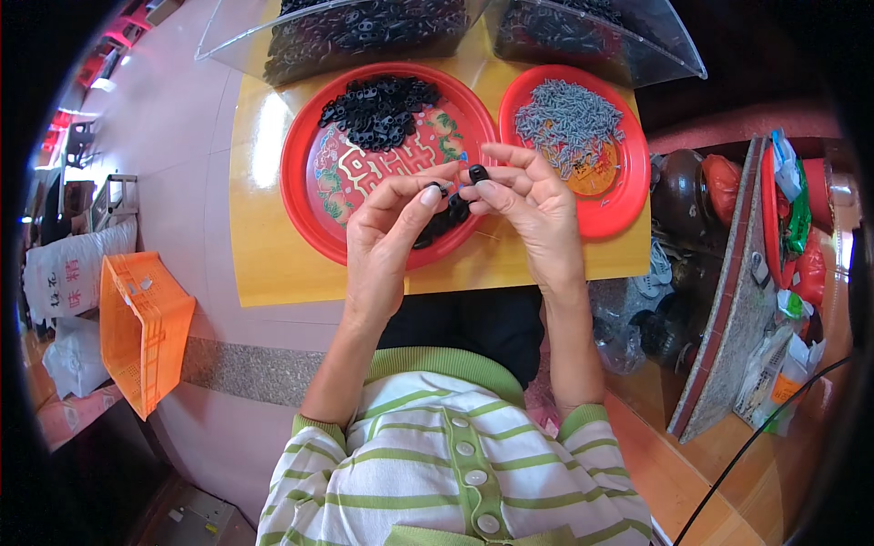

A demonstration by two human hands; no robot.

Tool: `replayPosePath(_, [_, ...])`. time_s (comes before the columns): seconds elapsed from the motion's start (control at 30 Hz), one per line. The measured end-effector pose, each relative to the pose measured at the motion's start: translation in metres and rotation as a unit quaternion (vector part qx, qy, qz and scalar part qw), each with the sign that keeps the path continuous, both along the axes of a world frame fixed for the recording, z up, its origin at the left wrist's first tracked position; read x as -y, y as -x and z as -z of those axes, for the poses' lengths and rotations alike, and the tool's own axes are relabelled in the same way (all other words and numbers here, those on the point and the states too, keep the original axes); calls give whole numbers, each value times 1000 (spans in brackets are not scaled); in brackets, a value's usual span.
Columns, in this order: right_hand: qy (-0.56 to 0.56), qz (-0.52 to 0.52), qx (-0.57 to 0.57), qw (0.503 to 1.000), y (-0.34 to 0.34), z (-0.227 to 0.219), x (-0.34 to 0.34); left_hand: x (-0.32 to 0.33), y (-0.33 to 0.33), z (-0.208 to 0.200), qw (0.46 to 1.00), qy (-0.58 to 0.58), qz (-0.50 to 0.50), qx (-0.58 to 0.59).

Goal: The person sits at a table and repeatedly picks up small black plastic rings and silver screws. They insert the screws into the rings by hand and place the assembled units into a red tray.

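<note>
Over the near right part of a large round red tray (300,196), my left hand (387,218) pinches a small black part (439,188) between thumb and forefinger. Close beside it, my right hand (537,205) pinches another small black plastic part (478,173), its other fingers loosely spread. A heap of black two-holed plastic pieces (378,109) lies at the tray's far side. More black pieces (443,223) lie partly hidden below my hands. To the right, a smaller red plate (628,205) carries a pile of grey screws (569,123).
Two clear bins, the left (364,41) and right (564,36), stand behind the trays, filled with small parts. The yellow table (264,259) ends just before my lap. An orange crate (146,328) sits on the floor at left. At right are jars (678,187) and a stone-topped ledge (728,300).
</note>
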State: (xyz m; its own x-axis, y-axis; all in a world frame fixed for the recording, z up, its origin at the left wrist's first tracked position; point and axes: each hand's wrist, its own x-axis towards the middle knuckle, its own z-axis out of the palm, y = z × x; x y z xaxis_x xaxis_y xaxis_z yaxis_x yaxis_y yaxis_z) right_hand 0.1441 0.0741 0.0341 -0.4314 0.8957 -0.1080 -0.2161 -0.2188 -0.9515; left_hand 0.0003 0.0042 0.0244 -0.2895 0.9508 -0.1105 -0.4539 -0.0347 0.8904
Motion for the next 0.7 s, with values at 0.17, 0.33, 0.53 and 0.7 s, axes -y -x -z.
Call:
replayPosePath(0.17, [57, 6, -30, 998, -2, 6, 2, 3, 4, 4, 999, 39, -4, -22])
replayPosePath(0.33, [101, 13, -46, 994, 1, 14, 6, 2, 3, -1, 998, 39, 6, -48])
replayPosePath(0.53, [130, 12, -79, 988, 4, 12, 8, 3, 1, 3, 999, 36, -2, -37])
replayPosePath(0.7, [128, 24, -85, 988, 9, 8, 11, 2, 2, 2, 998, 43, -5, -34])
